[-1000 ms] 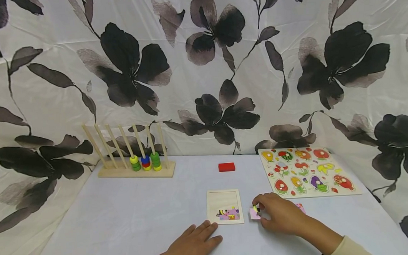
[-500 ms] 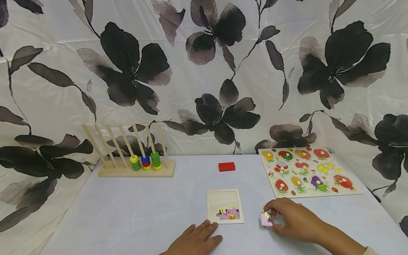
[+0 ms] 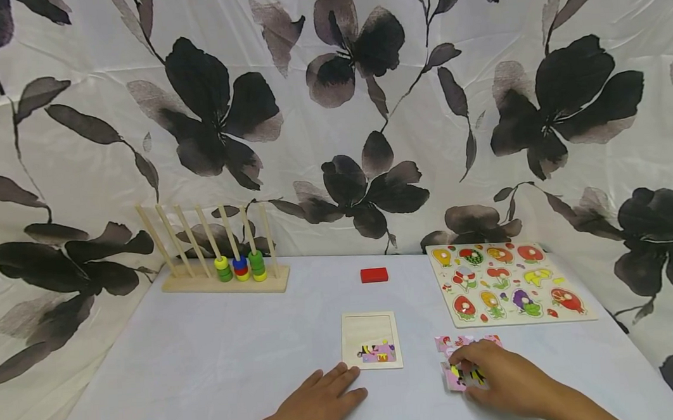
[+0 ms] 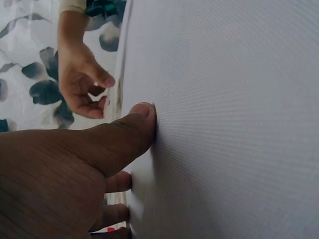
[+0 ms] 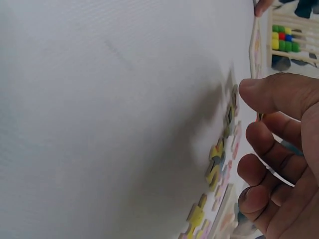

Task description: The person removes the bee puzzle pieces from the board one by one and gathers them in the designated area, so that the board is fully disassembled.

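Note:
My left hand (image 3: 318, 404) lies flat with its fingers spread, its fingertips at the near left corner of a small wooden puzzle tray (image 3: 368, 329). Joined pink and yellow jigsaw pieces (image 3: 378, 352) fill part of the tray's lower right. To the right of it, my right hand (image 3: 508, 378) hovers low over loose jigsaw pieces (image 3: 453, 381), partly hiding them. In the right wrist view its thumb (image 5: 269, 94) stands apart from the loosely bent fingers, and no piece shows between them. Several pieces (image 5: 215, 164) lie on the table below that hand.
A fruit peg puzzle board (image 3: 519, 318) lies at the back right. Behind the tray sits a red block (image 3: 373, 275). A wooden bead rack (image 3: 226, 285) with upright rods and coloured rings stands at the back left, before a floral cloth (image 3: 332, 121).
My right hand, which was pinching a jigsaw piece beside the tray, has moved right and nearer to me over the loose pieces; the pinch is loosened. My left hand has stayed still.

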`<state>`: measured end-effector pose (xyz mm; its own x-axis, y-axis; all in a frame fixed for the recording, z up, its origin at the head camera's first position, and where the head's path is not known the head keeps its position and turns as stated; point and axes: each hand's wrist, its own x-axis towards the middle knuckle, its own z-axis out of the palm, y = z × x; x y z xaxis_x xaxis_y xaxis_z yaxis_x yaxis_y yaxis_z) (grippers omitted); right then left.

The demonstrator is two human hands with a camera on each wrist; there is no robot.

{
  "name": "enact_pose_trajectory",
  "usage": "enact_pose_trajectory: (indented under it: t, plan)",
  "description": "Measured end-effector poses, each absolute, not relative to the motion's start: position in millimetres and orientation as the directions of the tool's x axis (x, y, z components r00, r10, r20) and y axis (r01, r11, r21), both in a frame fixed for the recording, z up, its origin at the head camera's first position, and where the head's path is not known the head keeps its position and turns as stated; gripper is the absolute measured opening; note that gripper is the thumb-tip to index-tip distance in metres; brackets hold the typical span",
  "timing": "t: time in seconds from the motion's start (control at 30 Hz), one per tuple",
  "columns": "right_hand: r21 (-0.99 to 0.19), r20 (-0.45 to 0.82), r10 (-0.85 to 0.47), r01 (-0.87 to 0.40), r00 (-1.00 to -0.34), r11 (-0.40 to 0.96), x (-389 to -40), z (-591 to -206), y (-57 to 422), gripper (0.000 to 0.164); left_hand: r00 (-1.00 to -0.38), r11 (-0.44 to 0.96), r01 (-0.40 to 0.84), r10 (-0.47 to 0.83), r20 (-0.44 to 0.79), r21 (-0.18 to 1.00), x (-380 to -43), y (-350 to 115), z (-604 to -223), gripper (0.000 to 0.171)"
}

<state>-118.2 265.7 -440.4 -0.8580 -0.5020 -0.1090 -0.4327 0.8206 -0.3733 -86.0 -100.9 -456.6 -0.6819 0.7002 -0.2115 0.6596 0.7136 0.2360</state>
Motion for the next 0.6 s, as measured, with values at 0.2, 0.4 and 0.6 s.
enact_pose_trajectory:
  t: [0.2,0.4,0.6]
  plan:
    - [-0.389,-0.147,-0.527,-0.441,-0.837,0.809,-113.8,-443.8,271.8,0.037,-0.686,0.722,0.649,0.691,-0.227,0.238,-86.3,-100.2,-456.0,0.082]
    - [-0.425,-0.295,-0.437,-0.293,-0.850,0.856,-112.2,-443.3,269.6,0.038,-0.689,0.730,0.640,0.684,-0.241,0.242,-86.2,-99.4,-455.2,0.083]
    - [-0.461,-0.407,-0.349,-0.140,-0.844,0.876,-111.6,-445.5,265.0,0.036,-0.685,0.721,0.650,0.692,-0.226,0.240,-85.8,-100.6,-456.2,0.083]
